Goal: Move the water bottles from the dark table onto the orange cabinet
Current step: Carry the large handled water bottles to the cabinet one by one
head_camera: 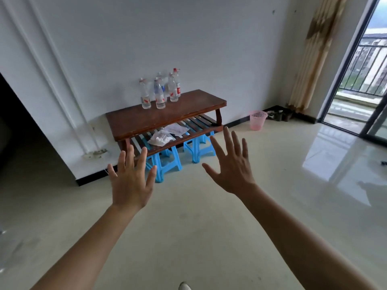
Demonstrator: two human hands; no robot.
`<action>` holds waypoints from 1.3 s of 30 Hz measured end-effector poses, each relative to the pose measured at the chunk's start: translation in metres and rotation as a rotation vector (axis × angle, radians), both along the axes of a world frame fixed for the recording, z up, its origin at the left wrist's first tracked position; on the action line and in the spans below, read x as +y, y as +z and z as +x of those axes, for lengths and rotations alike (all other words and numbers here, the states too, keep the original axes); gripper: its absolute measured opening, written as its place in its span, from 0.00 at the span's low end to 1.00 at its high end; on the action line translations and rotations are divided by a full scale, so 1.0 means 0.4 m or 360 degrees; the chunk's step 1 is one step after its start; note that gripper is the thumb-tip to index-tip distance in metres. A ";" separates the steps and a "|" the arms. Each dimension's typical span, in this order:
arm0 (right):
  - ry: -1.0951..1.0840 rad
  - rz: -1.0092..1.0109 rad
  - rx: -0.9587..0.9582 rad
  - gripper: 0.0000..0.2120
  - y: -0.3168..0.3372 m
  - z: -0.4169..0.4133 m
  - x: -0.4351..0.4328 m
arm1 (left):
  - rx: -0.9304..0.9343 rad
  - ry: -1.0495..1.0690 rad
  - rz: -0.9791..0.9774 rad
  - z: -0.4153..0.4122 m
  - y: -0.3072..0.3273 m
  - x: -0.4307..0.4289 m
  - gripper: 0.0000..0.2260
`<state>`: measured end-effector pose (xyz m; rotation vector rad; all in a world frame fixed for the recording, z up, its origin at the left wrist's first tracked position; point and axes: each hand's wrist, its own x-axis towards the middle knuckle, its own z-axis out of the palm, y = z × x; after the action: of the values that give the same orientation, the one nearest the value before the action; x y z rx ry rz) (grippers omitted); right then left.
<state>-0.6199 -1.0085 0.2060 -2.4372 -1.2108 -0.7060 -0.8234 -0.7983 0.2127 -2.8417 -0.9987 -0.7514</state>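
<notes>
Left hand: lower centre of the frame, left of the middle; back toward the camera, fingers straight and spread, released, held in the air and grasping nothing.

Right hand: just right of centre, slightly higher in the frame than the left; fingers likewise straight and fanned, released, touching nothing.

Water bottles: clear plastic, five as far as could be counted, capped and upright in a close cluster at the upper centre of the frame. They stood on the far left end of the dark table, next to the white wall and well apart from both hands.

Dark table: low, brown wood, set against the wall, with a slatted lower shelf.

White plastic bag: crumpled, lay on the lower shelf beside a flat paper packet.

Blue stools: two, plastic, tucked under the table's near side.

Pink wastebasket: stood on the floor to the right of the table, by the wall.

Curtain: beige, gathered at upper right beside the glass door; shoes lay at its foot.

Floor: pale glossy tile.
</notes>
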 end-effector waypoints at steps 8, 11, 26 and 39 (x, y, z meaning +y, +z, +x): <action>0.0101 -0.0047 0.0018 0.41 -0.024 0.418 0.422 | 0.0039 -0.0019 -0.0064 0.430 -0.016 0.389 0.29; 0.0116 0.0003 0.0040 0.41 0.002 0.571 0.549 | 0.0068 -0.0041 -0.0039 0.593 0.018 0.512 0.28; 0.0189 -0.0097 0.0249 0.44 -0.128 1.391 1.183 | 0.0291 0.0128 -0.0264 1.385 -0.092 1.114 0.32; 0.0531 -0.0346 0.0145 0.45 -0.086 1.877 1.865 | 0.0265 0.0390 -0.0445 1.783 -0.139 1.700 0.34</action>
<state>0.1309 -0.2624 0.1716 -2.3140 -1.6776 -0.3805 -0.1100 -0.1183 0.1571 -2.8604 -1.4908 -0.3723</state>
